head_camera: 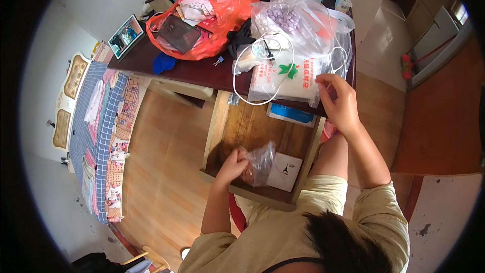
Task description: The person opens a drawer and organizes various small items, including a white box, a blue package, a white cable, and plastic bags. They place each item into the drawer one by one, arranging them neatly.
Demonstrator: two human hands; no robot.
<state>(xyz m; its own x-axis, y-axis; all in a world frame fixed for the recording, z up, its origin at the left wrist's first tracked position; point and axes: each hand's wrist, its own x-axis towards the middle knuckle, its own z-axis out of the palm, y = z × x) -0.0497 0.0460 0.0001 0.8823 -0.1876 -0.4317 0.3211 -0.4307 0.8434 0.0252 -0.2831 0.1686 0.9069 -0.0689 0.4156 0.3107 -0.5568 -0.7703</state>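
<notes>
My left hand [234, 165] grips a crumpled clear plastic bag [262, 162] with something reddish-brown in it, over the pulled-out wooden drawer [248, 121]. Beside the bag, a white card or box [286, 171] with an Eiffel Tower print lies in the drawer. A blue-and-white printed item [291, 113] lies at the drawer's back. My right hand [340, 100] is at the desk's right front edge, its fingers bent beside a clear packet of white zip bags [284, 76] bearing red writing. Whether those fingertips pinch the packet's edge is unclear.
On the dark desk [212, 74] are a full red plastic bag [223, 19], clear bags [303, 26], a looped white cable [237, 83], a blue cloth [163, 63], a binder clip [218, 60] and a tablet [125, 36]. A bed [100, 132] stands left.
</notes>
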